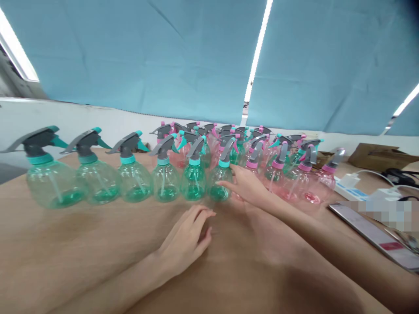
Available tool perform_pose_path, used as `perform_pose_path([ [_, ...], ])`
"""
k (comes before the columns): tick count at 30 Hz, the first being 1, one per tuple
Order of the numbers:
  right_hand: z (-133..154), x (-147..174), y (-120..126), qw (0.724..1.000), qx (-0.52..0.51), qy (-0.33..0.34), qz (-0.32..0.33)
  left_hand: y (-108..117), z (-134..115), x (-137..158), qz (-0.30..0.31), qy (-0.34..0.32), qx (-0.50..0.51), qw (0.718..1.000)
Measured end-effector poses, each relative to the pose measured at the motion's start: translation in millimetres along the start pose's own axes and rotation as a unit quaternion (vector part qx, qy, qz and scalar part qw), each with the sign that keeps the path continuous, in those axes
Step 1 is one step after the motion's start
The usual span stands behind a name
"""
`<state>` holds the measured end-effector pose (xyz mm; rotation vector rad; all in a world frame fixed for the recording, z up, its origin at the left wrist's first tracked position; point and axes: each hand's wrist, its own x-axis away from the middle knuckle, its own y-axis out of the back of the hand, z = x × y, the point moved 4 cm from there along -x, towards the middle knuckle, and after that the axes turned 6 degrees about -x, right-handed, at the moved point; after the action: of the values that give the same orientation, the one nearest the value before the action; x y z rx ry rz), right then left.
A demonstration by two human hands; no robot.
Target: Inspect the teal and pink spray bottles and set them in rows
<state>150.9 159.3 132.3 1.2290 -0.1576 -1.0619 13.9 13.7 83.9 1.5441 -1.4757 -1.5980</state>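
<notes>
A front row of spray bottles stands upright on the wooden table point(98, 253). My right hand point(244, 183) is on the right side of a green spray bottle point(216, 192) near the middle, thumb across its front and the other fingers partly hidden behind it. Just left of it is another green spray bottle point(193, 185), with a turquoise collar and grey trigger head. My left hand point(188, 233) hovers over or rests on the table in front of the row, thumb apart from loosely bent fingers, holding nothing. A pink spray bottle point(291, 185) stands to the right of my right hand.
More pink and green bottles crowd behind the front row. At the right lie a phone point(376, 237), a white power strip point(352, 189) with plugs and cables, and a cardboard box point(381, 156). Blue sheeting point(196, 56) covers the wall behind.
</notes>
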Motion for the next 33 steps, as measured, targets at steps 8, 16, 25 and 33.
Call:
perform_pose_path([
  [8, 2.7, 24.1, 15.9, 0.997, -0.051, 0.029, -0.048, -1.1, -0.7, 0.2, 0.011, 0.0, 0.012, 1.0],
  [16, -17.6, 49.1, 49.6, 0.99, -0.122, -0.038, -0.054, 0.2, 1.5, 0.4, 0.004, 0.017, 0.023, 1.0],
  [25, -62.1, 48.8, 47.3, 0.987, -0.046, -0.096, -0.117, 2.2, 6.7, -3.4, -0.002, 0.061, 0.044, 0.997],
  [33, -60.3, 18.3, 35.2, 0.986, -0.078, -0.113, -0.093, 1.1, 10.7, -2.3, 0.034, 0.079, 0.02, 0.996],
])
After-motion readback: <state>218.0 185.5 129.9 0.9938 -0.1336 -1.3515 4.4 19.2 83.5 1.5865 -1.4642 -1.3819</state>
